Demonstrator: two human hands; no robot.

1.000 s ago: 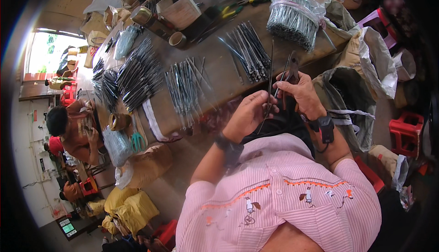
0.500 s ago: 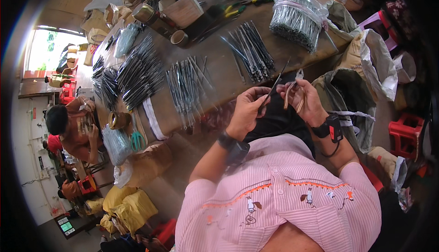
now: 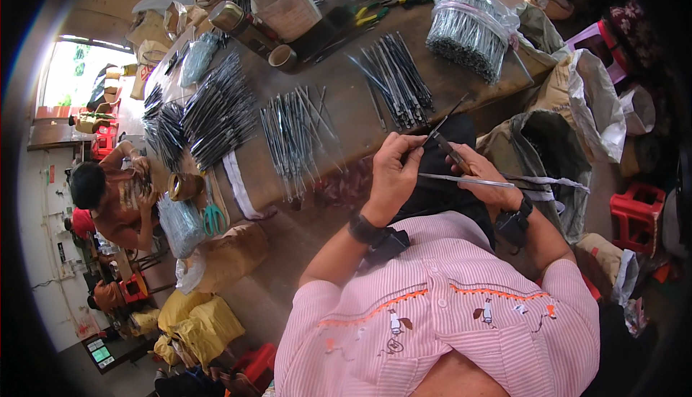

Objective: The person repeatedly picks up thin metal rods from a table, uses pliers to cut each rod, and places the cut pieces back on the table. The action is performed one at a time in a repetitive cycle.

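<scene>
My left hand [image 3: 391, 177] pinches a thin dark metal strip [image 3: 453, 111] that points up and away to the right. A paler thin strip [image 3: 465, 179] runs from the left fingers across in front of my right hand; whether it is part of the same piece I cannot tell. My right hand [image 3: 491, 186] is closed round a pair of pliers [image 3: 452, 153], whose jaws meet the dark strip close to the left fingertips. On the table beyond lie a loose row of metal strips [image 3: 292, 137] and a denser bunch of strips [image 3: 398, 83].
A bigger heap of strips [image 3: 220, 112] covers the table's [image 3: 339, 119] left part. A plastic-wrapped bundle [image 3: 467, 33], a box [image 3: 288, 11] and a small cup [image 3: 282, 58] stand farther back. Open sacks [image 3: 551, 152] are at my right. Other people [image 3: 119, 195] sit nearby.
The pliers have swung from upright, apart from the strip, to touching it by the left fingers. My right hand has turned inward, and the paler strip now shows.
</scene>
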